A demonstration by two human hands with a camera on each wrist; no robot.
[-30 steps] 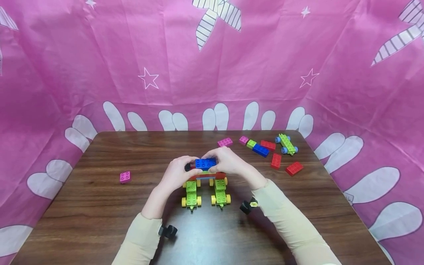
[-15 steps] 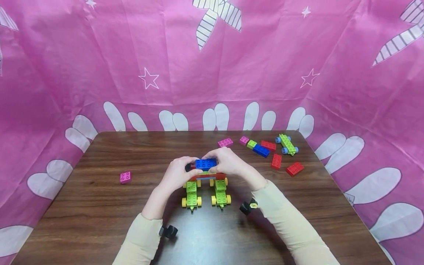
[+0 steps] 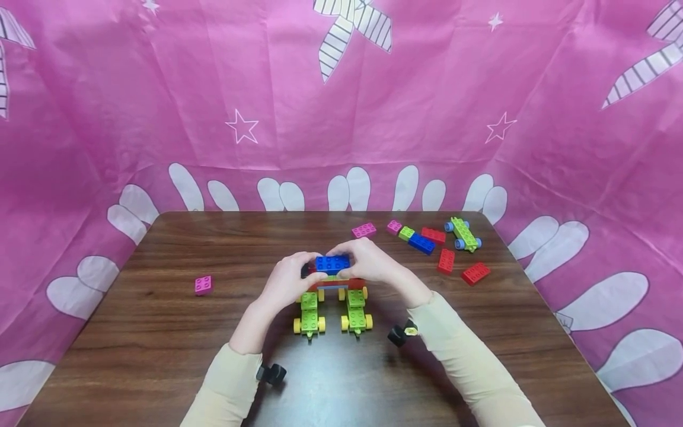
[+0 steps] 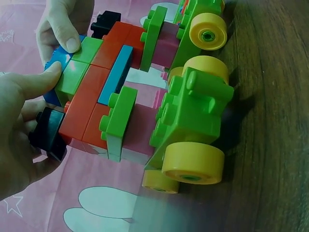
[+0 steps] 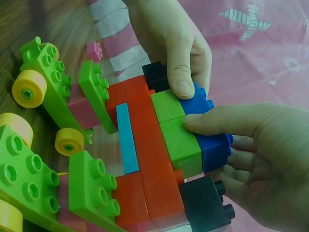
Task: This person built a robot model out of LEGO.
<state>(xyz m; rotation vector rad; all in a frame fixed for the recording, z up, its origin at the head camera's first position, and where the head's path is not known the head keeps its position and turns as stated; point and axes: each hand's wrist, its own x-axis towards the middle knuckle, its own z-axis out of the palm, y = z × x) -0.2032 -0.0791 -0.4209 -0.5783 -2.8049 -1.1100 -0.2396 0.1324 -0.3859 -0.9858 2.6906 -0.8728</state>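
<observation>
A toy-brick build stands on two lime wheeled bases with yellow wheels. A blue brick tops it, over lime bricks, red bricks and a light-blue piece. My left hand grips the blue brick from the left, its thumb at the seam with the lime. From the other side my right hand pinches the same brick, thumb likewise at the front. Black bricks stick up at both ends of the red layer. Fingers behind the build are partly hidden.
One pink brick lies left on the wooden table. At the back right are a longer pink brick, a blue brick, several red bricks and a lime wheeled base with blue wheels. A pink curtain surrounds the table.
</observation>
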